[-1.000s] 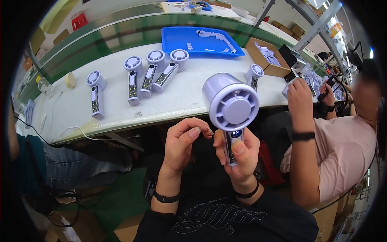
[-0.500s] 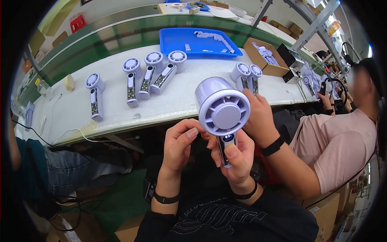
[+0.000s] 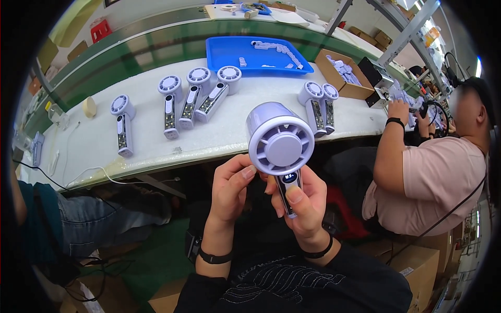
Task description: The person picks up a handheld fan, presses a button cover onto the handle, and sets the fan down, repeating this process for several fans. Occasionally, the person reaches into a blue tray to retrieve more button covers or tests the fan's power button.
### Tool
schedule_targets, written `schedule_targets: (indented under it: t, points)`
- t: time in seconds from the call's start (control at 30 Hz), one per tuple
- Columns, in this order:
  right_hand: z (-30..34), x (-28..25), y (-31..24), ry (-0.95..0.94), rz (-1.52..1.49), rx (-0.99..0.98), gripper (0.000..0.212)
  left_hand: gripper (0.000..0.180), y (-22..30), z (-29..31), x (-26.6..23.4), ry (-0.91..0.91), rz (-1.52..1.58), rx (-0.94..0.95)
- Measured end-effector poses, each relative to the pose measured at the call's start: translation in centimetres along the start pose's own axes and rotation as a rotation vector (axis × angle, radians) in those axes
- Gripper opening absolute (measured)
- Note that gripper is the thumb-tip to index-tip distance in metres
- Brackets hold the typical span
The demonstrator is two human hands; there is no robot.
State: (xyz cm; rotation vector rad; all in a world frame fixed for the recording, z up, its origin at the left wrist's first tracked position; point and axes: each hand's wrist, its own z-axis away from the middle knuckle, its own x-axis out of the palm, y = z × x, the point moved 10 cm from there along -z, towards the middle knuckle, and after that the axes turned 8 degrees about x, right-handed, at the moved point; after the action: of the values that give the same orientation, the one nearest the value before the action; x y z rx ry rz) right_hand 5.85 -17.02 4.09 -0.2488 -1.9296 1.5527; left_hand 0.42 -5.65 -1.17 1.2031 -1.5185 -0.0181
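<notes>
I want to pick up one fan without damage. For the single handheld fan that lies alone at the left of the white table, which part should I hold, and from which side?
Grip the single handheld fan by its straight handle, from above, fingers across its narrow width. It lies flat, round head toward the far edge, handle toward the near edge of the white table. The handle looks open, so avoid pressing its exposed inside.

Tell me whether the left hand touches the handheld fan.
Touching. The head view shows the left hand with fingertips against the rim of the handheld fan.

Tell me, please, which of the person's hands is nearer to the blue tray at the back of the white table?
Right. The right hand grips the handheld fan's handle almost straight below the blue tray; the left hand touches the fan head from farther left. Both are well short of it.
</notes>
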Motion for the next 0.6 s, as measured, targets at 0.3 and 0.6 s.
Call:
schedule_targets:
  t: [0.3, 0.6]
  points:
    - [0.05, -0.26, -0.24, 0.016, 0.026, -0.026, 0.046, 0.03, 0.01, -0.09, -0.1, 0.007, -0.017, 0.0]
    - [0.18, -0.38, -0.18, -0.001, -0.012, -0.033, 0.049, 0.028, 0.15, -0.22, -0.15, 0.022, -0.081, 0.02]
